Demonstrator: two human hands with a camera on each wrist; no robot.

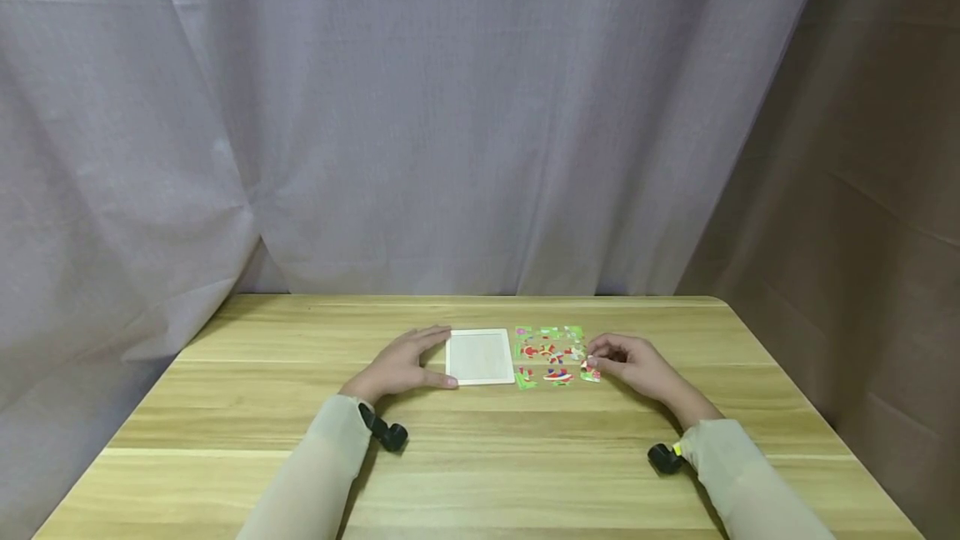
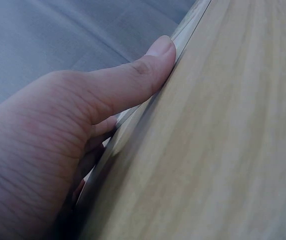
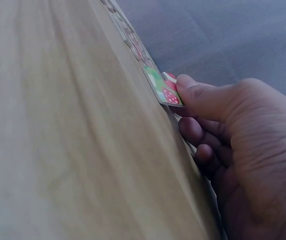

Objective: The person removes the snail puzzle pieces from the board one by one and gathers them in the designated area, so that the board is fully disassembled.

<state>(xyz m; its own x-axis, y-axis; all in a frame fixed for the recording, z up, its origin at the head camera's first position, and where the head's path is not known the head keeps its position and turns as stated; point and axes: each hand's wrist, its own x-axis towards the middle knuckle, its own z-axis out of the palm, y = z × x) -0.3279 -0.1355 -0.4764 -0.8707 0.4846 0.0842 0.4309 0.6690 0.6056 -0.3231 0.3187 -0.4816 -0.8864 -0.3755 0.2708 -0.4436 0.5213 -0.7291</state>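
A pale square puzzle frame lies on the table, with no pieces inside it. Against its left side rests my left hand, thumb at the lower left corner and fingers at the upper left corner. Right of the frame, several colourful puzzle pieces lie in loose rows, green with red and blue shapes. My right hand pinches a puzzle piece with a red spotted mushroom on green, at the lower right of the group. In the right wrist view this piece is tilted up, one edge near the tabletop.
The wooden table spreads toward the viewer below both hands. A grey curtain hangs behind its far edge, and a brown curtain hangs along the right side. Small black cameras sit at both wrists.
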